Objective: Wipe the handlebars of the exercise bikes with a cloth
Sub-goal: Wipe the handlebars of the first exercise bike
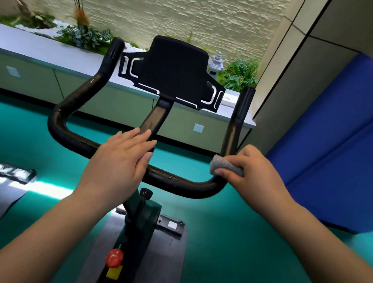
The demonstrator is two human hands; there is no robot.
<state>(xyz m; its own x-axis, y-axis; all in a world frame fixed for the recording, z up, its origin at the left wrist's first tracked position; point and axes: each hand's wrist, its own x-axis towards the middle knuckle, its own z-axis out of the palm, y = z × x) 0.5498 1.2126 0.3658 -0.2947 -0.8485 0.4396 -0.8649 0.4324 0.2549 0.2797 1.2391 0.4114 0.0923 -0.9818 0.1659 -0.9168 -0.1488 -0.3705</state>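
Now the right hand (254, 168) clamps the cloth (223, 165) at the handlebar's (178, 182) right bend; the unwiped horn rises straight up from it. Left hand (122, 156) rests flat mid-bar, fingers straight.

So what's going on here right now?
A person is cleaning an exercise bike's black handlebar. The right hand holds a grey cloth against the bar's right bend, at the foot of the upright right horn. The left hand rests flat on the middle of the bar, fingers straight, beside the stem under the tablet holder.
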